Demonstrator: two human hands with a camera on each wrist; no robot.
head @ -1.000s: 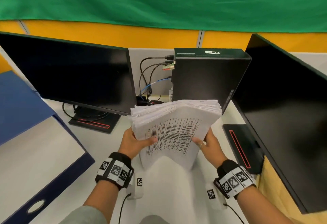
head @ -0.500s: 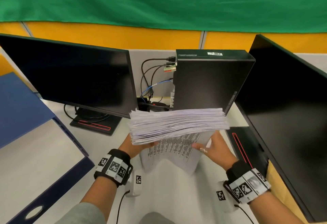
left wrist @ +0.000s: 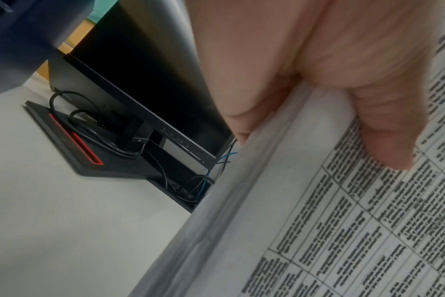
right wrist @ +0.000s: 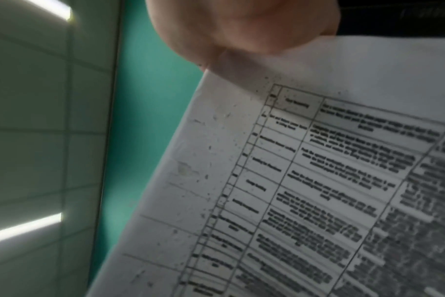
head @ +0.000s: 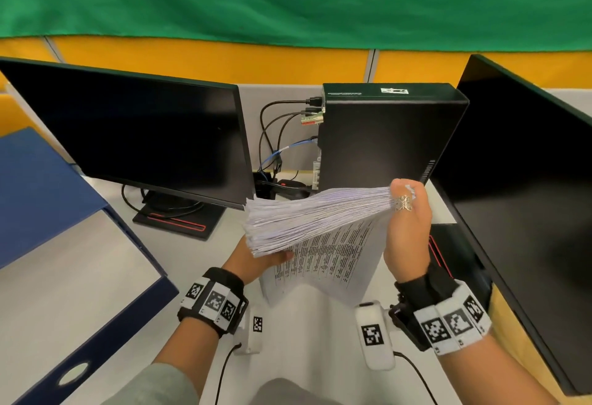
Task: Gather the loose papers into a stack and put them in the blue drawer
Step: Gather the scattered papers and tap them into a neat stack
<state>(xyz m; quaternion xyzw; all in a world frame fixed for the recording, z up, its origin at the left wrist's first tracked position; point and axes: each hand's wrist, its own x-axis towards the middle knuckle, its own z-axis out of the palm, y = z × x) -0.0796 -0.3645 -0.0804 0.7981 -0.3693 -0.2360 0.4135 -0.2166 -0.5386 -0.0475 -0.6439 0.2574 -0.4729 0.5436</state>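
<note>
A thick stack of printed papers (head: 314, 219) is held upright over the desk between both hands, its top edge fanned toward me. My left hand (head: 256, 257) grips the stack's left side from below, the thumb lying on the printed front sheet (left wrist: 368, 221). My right hand (head: 405, 228) pinches the upper right corner of the stack, high up, with a ring on one finger. The printed sheet (right wrist: 318, 180) fills the right wrist view under the thumb. The blue drawer (head: 96, 292) stands open at the left, its pale inside bare.
A black monitor (head: 134, 135) stands behind the drawer on its base (head: 176, 222). A black computer case (head: 384, 135) with cables (head: 275, 148) sits at the back. A second monitor (head: 525, 187) stands close on the right. White desk surface (head: 307, 324) lies in front of me.
The stack tipped toward me, so its fanned top edge now shows. My right hand slid up from the lower right side to the upper right corner. The left hand stayed put.
</note>
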